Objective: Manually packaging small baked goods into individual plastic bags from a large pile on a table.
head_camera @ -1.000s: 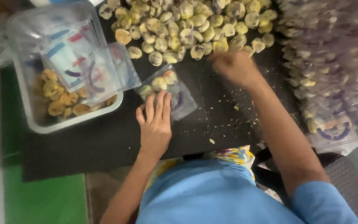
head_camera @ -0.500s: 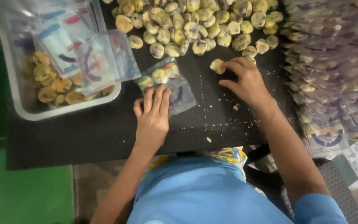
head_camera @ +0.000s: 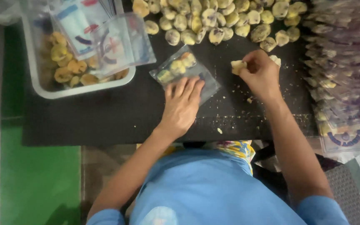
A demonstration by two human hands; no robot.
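Right fingers: the right hand [head_camera: 261,75] curls its fingertips around one pale yellow cookie [head_camera: 238,66], pinching it just above the black mat [head_camera: 105,116]; a second pale piece shows at the knuckle side of the hand.
Left fingers: the left hand [head_camera: 182,106] lies flat, fingers stretched and close together, pressing on the lower end of a small clear bag [head_camera: 184,73]; it grips nothing.
Clear bag: it lies slanted on the mat, between the two hands, with a few yellow cookies inside at its upper left end.
Cookie and bag: near each other but apart, the cookie to the right of the bag's upper end.
Loose cookies: a heap of cookies [head_camera: 221,18] spreads across the mat's far edge, just beyond the right hand.
Tray: a grey tray [head_camera: 84,88] sits at the far left, holding darker yellow cookies and a stack of empty printed bags [head_camera: 101,37].
Filled packs: a pile of filled bags [head_camera: 346,66] lies at the right edge.
Crumbs: scattered on the mat around the right wrist.
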